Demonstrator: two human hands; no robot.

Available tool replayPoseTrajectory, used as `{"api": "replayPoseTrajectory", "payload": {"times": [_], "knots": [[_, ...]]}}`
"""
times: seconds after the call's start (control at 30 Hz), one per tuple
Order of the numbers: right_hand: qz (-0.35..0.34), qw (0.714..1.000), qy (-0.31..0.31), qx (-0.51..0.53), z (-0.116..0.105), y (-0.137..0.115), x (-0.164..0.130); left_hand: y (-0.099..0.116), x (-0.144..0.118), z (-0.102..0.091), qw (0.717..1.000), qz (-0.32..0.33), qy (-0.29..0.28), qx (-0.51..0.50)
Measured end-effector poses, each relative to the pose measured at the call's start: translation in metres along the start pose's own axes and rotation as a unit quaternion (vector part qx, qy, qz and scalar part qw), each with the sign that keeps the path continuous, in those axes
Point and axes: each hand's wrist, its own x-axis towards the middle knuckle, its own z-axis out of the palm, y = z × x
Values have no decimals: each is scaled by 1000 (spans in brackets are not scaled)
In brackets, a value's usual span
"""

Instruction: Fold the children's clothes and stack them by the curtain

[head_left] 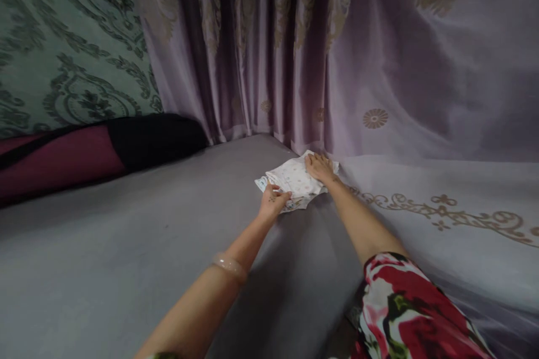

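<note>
A small stack of folded white cloth (292,175) with a fine printed pattern lies on the grey bed surface, close to the curtain. My right hand (320,168) rests flat on its far right part, fingers stretched out. At the near left edge, my left hand (273,200) grips the cloth, with the thumb on the near side and some fingers hidden. Colourful printed layers show under the top piece. A pale bangle (229,267) is on my left wrist, and a red floral sleeve (415,305) covers my right upper arm.
Grey bedding (126,252) spreads to the left. A long maroon and black bundle (105,148) lies along the patterned green wall (80,39). Purple curtains (261,67) hang behind the cloth. White fabric with gold embroidery (446,210) runs along the right.
</note>
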Motion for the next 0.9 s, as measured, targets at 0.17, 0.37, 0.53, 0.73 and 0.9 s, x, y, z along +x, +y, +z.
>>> {"api": "replayPoseTrajectory", "payload": {"times": [0.17,0.37,0.53,0.73,0.9], "knots": [[48,998,-43,16,10,9,4,-15,-8,-63,997,45,-12,59],[34,998,-46,24,-1,0,0,-46,-30,-203,969,80,94,215],[-89,996,22,-9,9,-26,-24,-58,-80,-310,884,85,226,400],[-129,990,50,-14,26,-26,-29,-68,-130,-357,716,50,319,619],[-188,972,112,84,50,-9,0,-66,-134,-346,673,18,328,663]]}}
